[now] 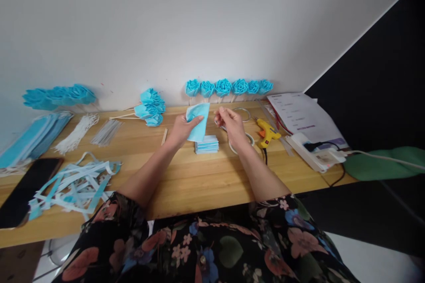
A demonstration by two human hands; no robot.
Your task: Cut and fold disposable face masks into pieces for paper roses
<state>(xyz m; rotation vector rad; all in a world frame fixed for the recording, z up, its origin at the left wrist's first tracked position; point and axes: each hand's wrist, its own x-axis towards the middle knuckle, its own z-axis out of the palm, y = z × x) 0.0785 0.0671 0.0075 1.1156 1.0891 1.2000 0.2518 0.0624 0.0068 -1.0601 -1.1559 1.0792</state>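
Observation:
My left hand (182, 129) pinches a light blue piece of mask fabric (199, 120) between thumb and fingers, held up above the table. A few centimetres to its right, my right hand (230, 123) has its fingers curled and the thumb against the fingertips; whatever they may hold is too small to make out. Beneath the held fabric lies a neat stack of cut blue and white pieces (207, 145). Rolls of tape (249, 139) lie partly hidden behind my right wrist. A yellow glue gun (268, 132) rests to the right of that wrist.
Blue fabric roses (223, 87) line the wall, with more roses (151, 107) on sticks lying left. Leftward are face masks (36, 135), white ear loops (78, 132), thin strips (106, 132), fabric scraps (75, 188) and a phone (28, 192). Rightward are a power strip (307, 152) and paper (305, 112).

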